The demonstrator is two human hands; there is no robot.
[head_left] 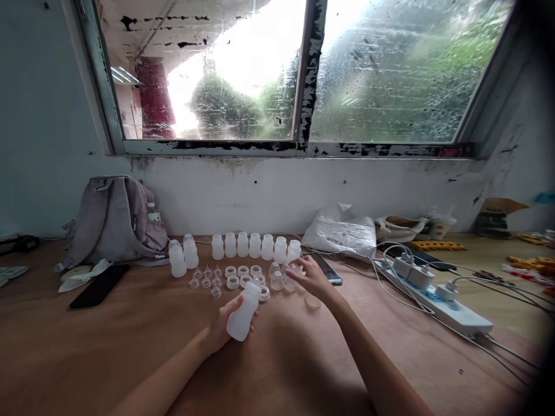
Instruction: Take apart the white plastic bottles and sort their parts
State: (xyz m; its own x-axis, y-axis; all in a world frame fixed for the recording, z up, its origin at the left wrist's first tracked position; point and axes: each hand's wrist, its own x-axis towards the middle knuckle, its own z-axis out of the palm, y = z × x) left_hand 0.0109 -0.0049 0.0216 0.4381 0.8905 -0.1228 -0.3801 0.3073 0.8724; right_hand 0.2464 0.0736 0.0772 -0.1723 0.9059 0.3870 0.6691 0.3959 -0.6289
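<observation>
My left hand (229,323) is wrapped around a frosted white baby bottle (243,312), tilted with its neck up and to the right. Over the clear caps (276,277) to the right, my right hand (311,276) reaches with its fingers stretched out; whether a fingertip touches a cap is hard to make out. White collar rings (233,282) lie in rows behind the held bottle, and clear nipples (215,292) stand left of them. Several more bottles (243,245) stand in a row at the back, and two capped bottles (177,260) are farther left.
A grey backpack (115,222) leans on the wall at left, with a black phone (99,286) before it. Another phone (327,269) lies behind my right hand. At right are a silver bag (340,234) and a power strip (451,312) with trailing cables. A clear round lid (312,302) lies beneath my right wrist.
</observation>
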